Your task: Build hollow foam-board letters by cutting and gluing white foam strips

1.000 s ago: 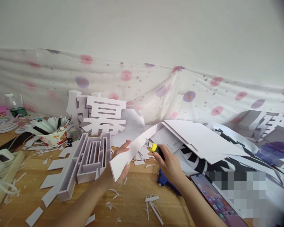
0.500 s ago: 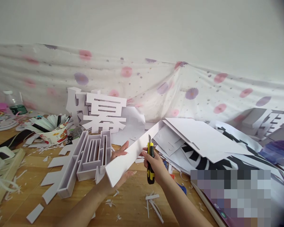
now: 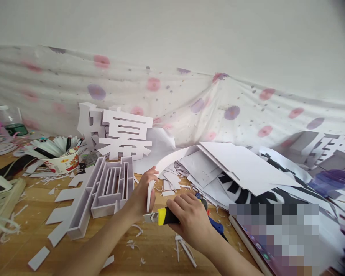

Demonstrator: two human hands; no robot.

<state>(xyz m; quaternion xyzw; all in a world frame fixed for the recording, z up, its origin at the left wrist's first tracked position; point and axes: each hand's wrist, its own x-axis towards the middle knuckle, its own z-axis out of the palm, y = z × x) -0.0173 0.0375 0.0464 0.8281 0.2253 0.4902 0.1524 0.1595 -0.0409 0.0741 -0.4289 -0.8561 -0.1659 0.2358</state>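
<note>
A long white foam board strip bends in a curve from under the stacked sheets to my left hand, whose fingers are closed around its near end. My right hand is wrapped round a yellow and black utility knife. Its bare blade points left, close to the bottom end of the strip; whether it touches I cannot tell. Left of my left hand lies a white open-backed foam letter with thin raised walls. Behind it stands another white foam letter.
White boards are piled at the right over black-and-white printed sheets. A blue-handled tool lies by my right wrist. A paper bowl of white strips stands left; scraps litter the wooden table. A bottle stands at the far left.
My left hand has turned the strip, which now curves with its edge toward me. The knife has swung from upright to lying sideways, its blade brought left to the strip's near end.
</note>
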